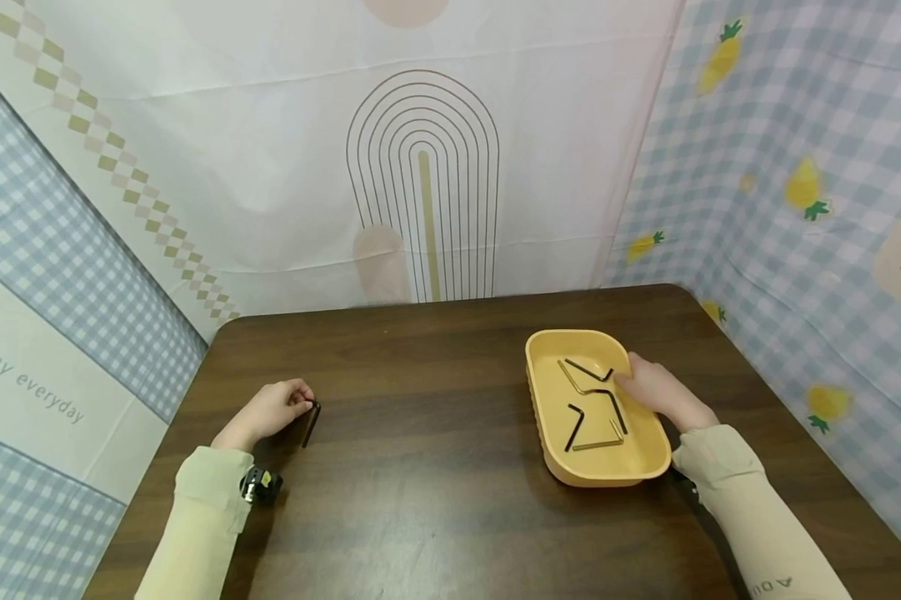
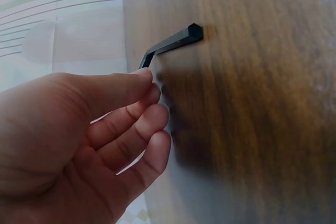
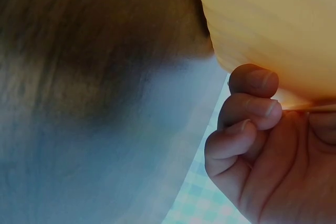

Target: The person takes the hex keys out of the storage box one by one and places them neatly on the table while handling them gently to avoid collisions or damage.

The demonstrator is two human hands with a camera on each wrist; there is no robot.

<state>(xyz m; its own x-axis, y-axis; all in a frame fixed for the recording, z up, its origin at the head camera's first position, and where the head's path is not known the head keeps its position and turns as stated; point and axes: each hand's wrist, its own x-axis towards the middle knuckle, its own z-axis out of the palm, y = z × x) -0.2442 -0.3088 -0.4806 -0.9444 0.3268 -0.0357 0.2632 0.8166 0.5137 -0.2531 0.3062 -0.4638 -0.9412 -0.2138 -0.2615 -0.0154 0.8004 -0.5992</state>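
Observation:
On the left of the table, my left hand pinches a black hex key between thumb and fingertips. Seen from the left wrist, the key's bent arm juts past the fingertips, over the wood. A yellow plastic basket is at the right, its inside facing the head camera. My right hand grips its right rim; the right wrist view has the fingers curled below the basket's wall. Inside lie several hex keys, some black, others gold-coloured.
The dark wooden table stretches between the two hands. A white printed cloth hangs behind its back edge. Checked cloth with pineapple prints runs along the right side, and more checked cloth covers the left.

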